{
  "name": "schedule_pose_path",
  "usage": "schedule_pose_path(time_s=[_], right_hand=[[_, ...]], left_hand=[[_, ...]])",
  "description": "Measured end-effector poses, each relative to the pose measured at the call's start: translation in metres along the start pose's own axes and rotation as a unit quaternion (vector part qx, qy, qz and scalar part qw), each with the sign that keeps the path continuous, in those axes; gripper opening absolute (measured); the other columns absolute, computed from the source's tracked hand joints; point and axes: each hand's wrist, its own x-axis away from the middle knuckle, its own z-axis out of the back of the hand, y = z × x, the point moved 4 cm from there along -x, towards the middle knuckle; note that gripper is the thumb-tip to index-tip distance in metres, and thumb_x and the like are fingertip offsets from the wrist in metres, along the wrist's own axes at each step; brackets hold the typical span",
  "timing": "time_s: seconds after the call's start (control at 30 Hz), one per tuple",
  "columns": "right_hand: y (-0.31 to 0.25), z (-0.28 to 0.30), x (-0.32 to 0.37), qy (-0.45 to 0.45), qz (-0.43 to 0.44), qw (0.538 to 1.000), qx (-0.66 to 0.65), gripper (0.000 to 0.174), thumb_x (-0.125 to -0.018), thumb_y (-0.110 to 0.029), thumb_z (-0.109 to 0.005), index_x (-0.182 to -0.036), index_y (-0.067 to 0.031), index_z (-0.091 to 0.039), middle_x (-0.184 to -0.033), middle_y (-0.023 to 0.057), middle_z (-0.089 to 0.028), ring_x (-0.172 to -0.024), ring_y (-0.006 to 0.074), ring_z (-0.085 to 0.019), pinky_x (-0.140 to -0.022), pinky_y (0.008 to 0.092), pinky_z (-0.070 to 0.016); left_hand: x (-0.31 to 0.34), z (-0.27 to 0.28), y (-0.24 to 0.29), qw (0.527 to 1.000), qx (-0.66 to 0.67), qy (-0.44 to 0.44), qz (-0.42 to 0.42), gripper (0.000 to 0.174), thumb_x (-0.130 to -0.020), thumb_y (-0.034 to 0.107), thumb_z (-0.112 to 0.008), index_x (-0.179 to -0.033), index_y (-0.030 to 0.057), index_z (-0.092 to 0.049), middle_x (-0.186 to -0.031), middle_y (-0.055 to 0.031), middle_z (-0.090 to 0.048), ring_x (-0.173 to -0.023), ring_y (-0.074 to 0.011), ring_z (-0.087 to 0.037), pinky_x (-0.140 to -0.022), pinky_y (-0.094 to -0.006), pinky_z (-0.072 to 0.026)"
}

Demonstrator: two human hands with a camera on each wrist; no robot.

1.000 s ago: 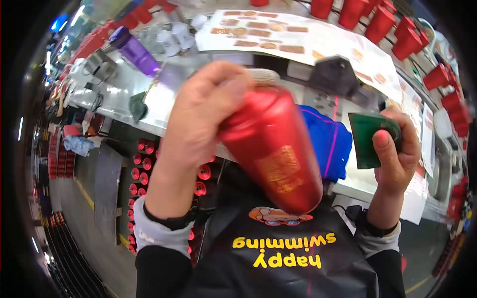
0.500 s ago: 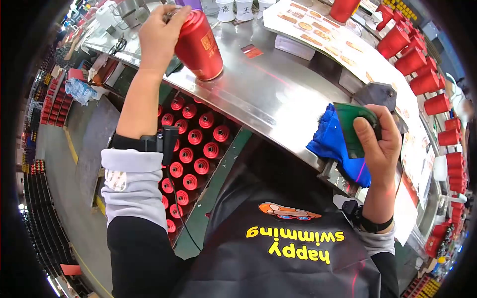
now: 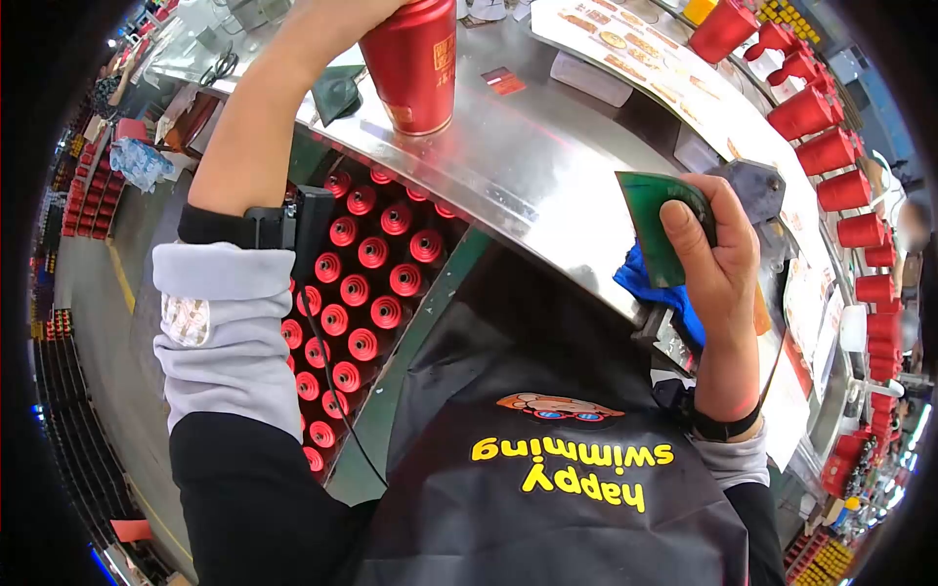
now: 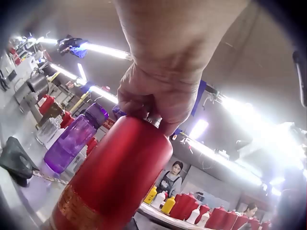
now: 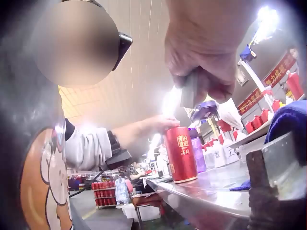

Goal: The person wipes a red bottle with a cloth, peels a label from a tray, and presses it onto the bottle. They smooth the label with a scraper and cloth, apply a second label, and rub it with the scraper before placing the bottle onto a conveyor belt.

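A red metal bottle (image 3: 415, 73) with gold print stands upright on the steel table, close to its front edge at the left. My left hand (image 4: 163, 93) grips it from above at the neck; the bottle's top is hidden by the fingers. At the right, my right hand (image 3: 718, 239) holds a green scraper (image 3: 650, 230), thumb pressed on its near face, above the table. Below that hand a blue cloth (image 3: 640, 273) lies bunched at the table edge. A second dark green scraper (image 3: 337, 93) lies just left of the bottle.
Behind the bottle stands a purple drinking bottle (image 4: 72, 143). Printed sheets (image 3: 625, 44) and a row of red bottles (image 3: 826, 151) line the far side. Below the table edge, several red bottles (image 3: 371, 252) stand in a rack. A small red card (image 3: 503, 80) lies on the steel table (image 3: 508, 166).
My left hand has carried the red bottle from in front of my body to the left end of the table, where it now stands. My right hand keeps hold of the green scraper.
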Motion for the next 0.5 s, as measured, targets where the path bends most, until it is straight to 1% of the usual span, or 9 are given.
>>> schedule_pose_path(time_s=[0.13, 0.2, 0.23, 0.27, 0.3, 0.33, 0.37, 0.4, 0.5], right_hand=[[-0.008, -0.016, -0.010, -0.046, -0.003, 0.998, -0.040, 0.019, -0.094, -0.003, -0.060, -0.112, -0.0027, -0.065, -0.103, 0.0088, -0.066, -0.086, 0.0118, -0.062, -0.069, 0.0256, -0.0504], [-0.015, -0.036, -0.020, -0.091, 0.113, 0.989, 0.026, 0.024, -0.096, 0.002, -0.052, -0.116, -0.0013, -0.064, -0.123, 0.0135, -0.060, -0.102, 0.0171, -0.062, -0.077, 0.0272, -0.0529], [-0.019, -0.047, -0.026, -0.112, 0.170, 0.977, 0.058, 0.027, -0.097, 0.005, -0.049, -0.118, -0.0006, -0.064, -0.134, 0.0159, -0.057, -0.110, 0.0197, -0.062, -0.080, 0.0280, -0.0542], [-0.022, -0.060, -0.030, -0.151, 0.194, 0.964, 0.105, 0.035, -0.089, 0.015, -0.046, -0.112, -0.0008, -0.067, -0.141, 0.0185, -0.052, -0.123, 0.0257, -0.057, -0.083, 0.0307, -0.0551], [-0.029, -0.076, -0.034, -0.163, 0.208, 0.957, 0.118, 0.039, -0.084, 0.018, -0.048, -0.112, -0.0016, -0.068, -0.140, 0.0191, -0.053, -0.121, 0.0304, -0.058, -0.087, 0.0326, -0.0536], [-0.032, -0.092, -0.038, -0.176, 0.229, 0.948, 0.131, 0.040, -0.083, 0.017, -0.049, -0.114, -0.0017, -0.067, -0.139, 0.0201, -0.053, -0.122, 0.0331, -0.057, -0.090, 0.0344, -0.0521], [-0.032, -0.109, -0.042, -0.189, 0.249, 0.939, 0.144, 0.041, -0.082, 0.017, -0.051, -0.116, -0.0019, -0.066, -0.138, 0.0210, -0.052, -0.123, 0.0358, -0.055, -0.093, 0.0362, -0.0506], [-0.030, -0.125, -0.045, -0.195, 0.259, 0.933, 0.159, 0.041, -0.080, 0.014, -0.054, -0.116, -0.0009, -0.065, -0.136, 0.0229, -0.053, -0.122, 0.0388, -0.054, -0.096, 0.0391, -0.0492], [-0.021, -0.165, -0.057, -0.212, 0.276, 0.910, 0.226, 0.040, -0.081, -0.001, -0.064, -0.121, -0.0007, -0.060, -0.134, 0.0225, -0.052, -0.121, 0.0405, -0.052, -0.093, 0.0446, -0.0498]], left_hand=[[0.028, 0.033, 0.000, 0.991, 0.059, 0.049, 0.108, 0.028, -0.083, 0.025, -0.071, -0.091, -0.0020, -0.068, -0.076, -0.0126, -0.066, -0.071, -0.0206, -0.063, -0.066, -0.0338, -0.0490], [0.056, 0.056, -0.015, 0.937, 0.216, 0.126, 0.244, 0.026, -0.086, 0.025, -0.070, -0.091, -0.0001, -0.070, -0.080, -0.0064, -0.068, -0.074, -0.0116, -0.061, -0.066, -0.0305, -0.0491], [0.067, 0.079, -0.019, 0.938, 0.179, 0.139, 0.262, 0.025, -0.088, 0.026, -0.069, -0.094, 0.0023, -0.071, -0.079, -0.0073, -0.069, -0.075, -0.0135, -0.063, -0.070, -0.0285, -0.0507], [0.080, 0.097, -0.049, 0.907, 0.243, 0.112, 0.324, 0.035, -0.097, 0.027, -0.061, -0.118, -0.0003, -0.066, -0.103, -0.0076, -0.068, -0.084, -0.0116, -0.063, -0.070, -0.0242, -0.0498], [0.096, 0.126, -0.078, 0.957, 0.160, 0.100, 0.222, 0.036, -0.101, 0.020, -0.050, -0.126, -0.0019, -0.062, -0.121, -0.0114, -0.063, -0.097, -0.0174, -0.065, -0.082, -0.0281, -0.0521], [0.108, 0.145, -0.089, 0.966, 0.164, 0.096, 0.176, 0.037, -0.102, 0.014, -0.044, -0.130, -0.0024, -0.059, -0.132, -0.0129, -0.057, -0.113, -0.0203, -0.061, -0.097, -0.0318, -0.0482], [0.122, 0.168, -0.116, 0.954, 0.213, 0.093, 0.191, 0.036, -0.102, 0.014, -0.043, -0.129, -0.0031, -0.060, -0.134, -0.0137, -0.056, -0.122, -0.0208, -0.056, -0.108, -0.0339, -0.0411], [0.132, 0.182, -0.119, 0.957, 0.177, 0.114, 0.201, 0.035, -0.101, 0.016, -0.049, -0.127, -0.0028, -0.061, -0.130, -0.0130, -0.059, -0.118, -0.0193, -0.059, -0.105, -0.0328, -0.0428], [0.179, 0.195, -0.170, 0.888, 0.157, 0.176, 0.394, 0.036, -0.097, 0.023, -0.059, -0.122, -0.0023, -0.064, -0.119, -0.0109, -0.065, -0.109, -0.0177, -0.062, -0.099, -0.0304, -0.0449]])
